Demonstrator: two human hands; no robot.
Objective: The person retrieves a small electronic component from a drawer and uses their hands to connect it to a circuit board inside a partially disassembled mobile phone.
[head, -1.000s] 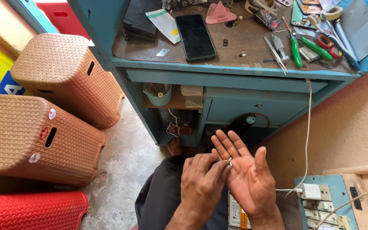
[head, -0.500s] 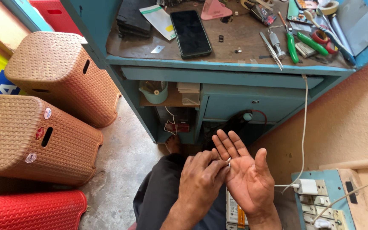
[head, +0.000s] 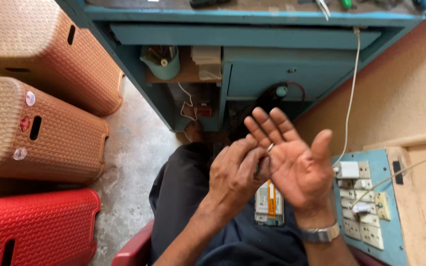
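Note:
My right hand point(head: 297, 165) is held palm up over my lap, fingers spread. A tiny silvery part point(head: 270, 147) rests at the base of its fingers. My left hand point(head: 232, 175) lies against the right palm from the left, its fingertips curled in beside that part; whether they pinch anything is hidden. Below the hands, an opened phone body point(head: 268, 204) with an orange strip lies on my dark trousers. A metal watch point(head: 320, 233) is on my right wrist.
A blue workbench point(head: 242, 34) with a drawer stands ahead, and a white cable point(head: 352, 93) hangs down to a switch-and-socket board point(head: 366, 207) at the right. Brown woven stools point(head: 30, 128) and a red one point(head: 30, 226) stand at the left on a concrete floor.
The view has tipped down and come closer, so the bench top with its phone and tools has left the frame. My hands stay together, now nearer and slightly raised.

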